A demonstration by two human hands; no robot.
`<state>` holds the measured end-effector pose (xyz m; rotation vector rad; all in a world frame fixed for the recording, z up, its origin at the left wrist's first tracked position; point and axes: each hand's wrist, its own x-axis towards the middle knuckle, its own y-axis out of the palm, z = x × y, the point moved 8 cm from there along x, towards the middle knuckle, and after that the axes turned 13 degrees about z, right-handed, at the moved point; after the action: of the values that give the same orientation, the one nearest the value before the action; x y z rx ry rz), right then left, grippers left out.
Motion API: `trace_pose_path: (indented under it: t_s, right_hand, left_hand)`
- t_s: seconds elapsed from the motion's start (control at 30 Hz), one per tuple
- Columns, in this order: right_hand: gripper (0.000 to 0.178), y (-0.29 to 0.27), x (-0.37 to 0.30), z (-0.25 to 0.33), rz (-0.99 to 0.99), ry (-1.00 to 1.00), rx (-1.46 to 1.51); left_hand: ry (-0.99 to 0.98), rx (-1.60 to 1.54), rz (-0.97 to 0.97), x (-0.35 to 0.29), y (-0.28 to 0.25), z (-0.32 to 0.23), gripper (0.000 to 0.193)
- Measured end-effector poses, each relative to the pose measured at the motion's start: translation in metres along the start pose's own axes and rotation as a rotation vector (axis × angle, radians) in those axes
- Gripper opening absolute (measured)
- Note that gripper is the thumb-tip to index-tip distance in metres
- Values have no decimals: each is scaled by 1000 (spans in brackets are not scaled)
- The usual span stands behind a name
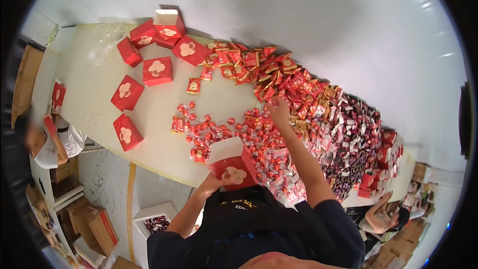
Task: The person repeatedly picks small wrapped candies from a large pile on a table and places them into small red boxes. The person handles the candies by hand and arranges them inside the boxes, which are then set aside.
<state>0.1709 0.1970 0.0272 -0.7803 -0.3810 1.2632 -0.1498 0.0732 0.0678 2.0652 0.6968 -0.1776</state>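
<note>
My left hand is closed around the lower left side of a red gift box with a pale flower shape. The box is tilted close to my body, and its white top flap stands up. My right hand reaches over the table to the edge of a heap of red-and-gold wrapped candies. Its fingers are curled down among the wrappers, so what they pinch is hidden. Between my arms lie red ball-shaped candies in clear twist wrappers.
Several red boxes lie on the left of the pale table. Dark purple-wrapped candies and more red boxes spread to the right. One person is at the far left, another at the right. A white bin stands below the table.
</note>
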Motion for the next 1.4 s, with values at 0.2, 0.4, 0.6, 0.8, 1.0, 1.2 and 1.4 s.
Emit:
trace_pose_path:
  t_s: [0.2, 0.4, 0.6, 0.8, 1.0, 1.2, 1.4]
  right_hand:
    - [44, 27, 63, -26, -167, 104, -246]
    - [30, 29, 54, -47, -121, -51, 212]
    - [14, 63, -13, -92, 134, 300, 908]
    - [21, 99, -69, -14, 151, -110, -138]
    - [26, 127, -71, -16, 391, -10, -299]
    - [30, 71, -91, -19, 148, -5, 171]
    - [38, -13, -139, -80, 17, 36, -71]
  left_hand:
    - [-51, -33, -32, 5, 11, 18, 68]
    - [-16, -6, -174, -3, -10, 11, 62]
    - [-39, 38, -276, -15, -32, 12, 56]
    - [-54, 85, -235, -9, -33, 23, 59]
    - [-67, 82, -228, 5, -14, 20, 60]
    - [-67, 145, -198, 7, -10, 18, 58]
    - [-39, 173, -250, 0, -17, 21, 59]
